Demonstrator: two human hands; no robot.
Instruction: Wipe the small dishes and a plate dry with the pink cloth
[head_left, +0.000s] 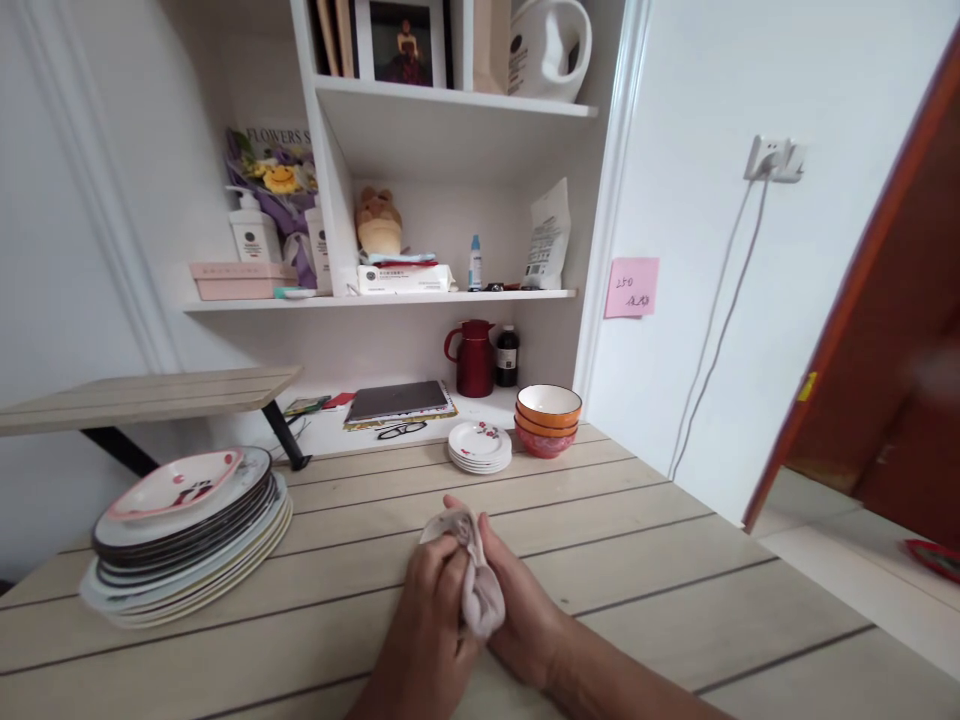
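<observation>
Nearest the camera, at bottom centre, the left hand (435, 590) curls its fingers into a pale cloth (482, 598), and the right hand (529, 610) cups it from the other side, so both hands grip it, though some fingers are hidden. Bunched between the palms, the cloth may be clear of the surface below, but I cannot tell for certain. Beneath spreads the bench (637, 560), filling the lower frame. White shelving (457, 110) takes the upper centre, and a raised wooden stand (150, 395) juts in at middle left. Next in size comes a tall stack of large plates (247, 540) at lower left, topped by a pink-rimmed dish (180, 485). At the centre, behind the bench, lies a closed laptop (397, 400). Stacked bowls (547, 425) stand right of centre, with a red jug (475, 360) behind them to the left; small plates (480, 445), also piled, sit just beside the bowls. As for progress, the crockery is already in three groups, none of it in hand, while the cloth is not yet put down; how much is left, the view does not show
</observation>
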